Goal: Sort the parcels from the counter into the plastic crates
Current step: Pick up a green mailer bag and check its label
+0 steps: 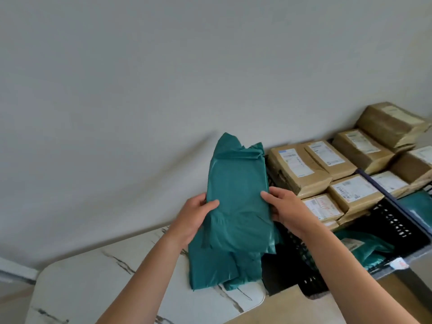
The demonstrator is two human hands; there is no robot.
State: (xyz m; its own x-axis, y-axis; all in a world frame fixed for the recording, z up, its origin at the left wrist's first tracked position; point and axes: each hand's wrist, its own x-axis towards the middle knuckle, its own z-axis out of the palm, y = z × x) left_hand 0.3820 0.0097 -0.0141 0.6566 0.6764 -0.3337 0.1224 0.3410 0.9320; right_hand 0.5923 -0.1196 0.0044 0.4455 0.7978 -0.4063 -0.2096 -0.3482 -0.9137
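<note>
Both hands, left [195, 217] and right [284, 210], hold a green parcel [238, 195] upright, fingers [211, 203] pinching its edges, probably for checking; the black crate [395, 220] lies right of the fingers.

Glossy plastic mailer [238, 199]; veined marble-look counter [98, 277].

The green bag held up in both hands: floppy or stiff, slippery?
Probably floppy: the green bag wrinkles and its top crumples. Likely light: the left hand and right hand pinch it up by its sides. Its glossy film may slip.
</note>
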